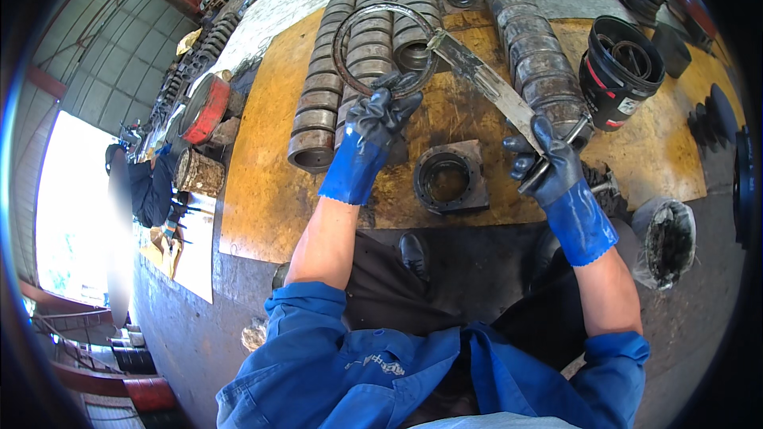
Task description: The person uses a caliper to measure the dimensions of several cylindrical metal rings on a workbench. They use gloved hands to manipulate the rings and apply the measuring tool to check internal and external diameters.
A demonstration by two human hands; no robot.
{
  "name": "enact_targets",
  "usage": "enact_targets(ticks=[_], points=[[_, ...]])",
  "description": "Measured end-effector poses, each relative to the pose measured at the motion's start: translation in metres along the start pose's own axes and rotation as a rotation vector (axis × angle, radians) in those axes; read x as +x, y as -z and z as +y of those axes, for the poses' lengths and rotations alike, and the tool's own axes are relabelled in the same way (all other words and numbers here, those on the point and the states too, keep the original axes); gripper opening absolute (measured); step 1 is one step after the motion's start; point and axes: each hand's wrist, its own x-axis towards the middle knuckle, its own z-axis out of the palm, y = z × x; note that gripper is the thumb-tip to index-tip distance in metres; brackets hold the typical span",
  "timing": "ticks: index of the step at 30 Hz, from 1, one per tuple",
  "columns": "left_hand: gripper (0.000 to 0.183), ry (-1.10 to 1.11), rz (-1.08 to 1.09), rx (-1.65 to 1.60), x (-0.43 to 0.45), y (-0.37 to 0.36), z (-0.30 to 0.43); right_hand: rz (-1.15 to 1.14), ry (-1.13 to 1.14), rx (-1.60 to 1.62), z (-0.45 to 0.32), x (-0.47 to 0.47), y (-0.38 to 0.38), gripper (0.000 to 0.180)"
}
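My left hand (377,118), in a blue and black rubber glove, grips the lower edge of a large worn metal ring (337,50) and holds it raised. My right hand (553,161), gloved alike, is closed around the near end of a long flat metal bar (492,88). A metal rod (577,129) crosses that same hand. The bar's far end, which has dark grime on it, meets the right side of the ring. Below and between my hands, a square metal block with a round bore (480,182) lies on the stained yellow sheet (262,190).
Rows of metal cylinders (316,131) lie beyond my hands, with another row (539,62) farther right. A black bucket (602,92) holding rings stands at right, near a plastic-wrapped container (644,238). At left are a red-banded drum (205,110), a dirty bucket (199,171) and another person (152,190).
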Motion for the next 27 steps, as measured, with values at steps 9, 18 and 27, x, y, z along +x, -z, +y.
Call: enact_targets(ticks=[9,18,27], points=[[0.032,0.146,-0.201,0.619,-0.008,-0.009,0.044,0.028,0.006,0.001,-0.011,-0.005,-0.001,0.039],[0.029,0.283,-0.145,-0.377,-0.012,-0.012,0.014,-0.014,0.038,-0.004,-0.016,-0.008,-0.006,0.039],[0.032,0.348,-0.12,-0.556,-0.006,-0.016,0.002,-0.254,0.334,0.155,-0.08,-0.03,-0.004,0.03]])
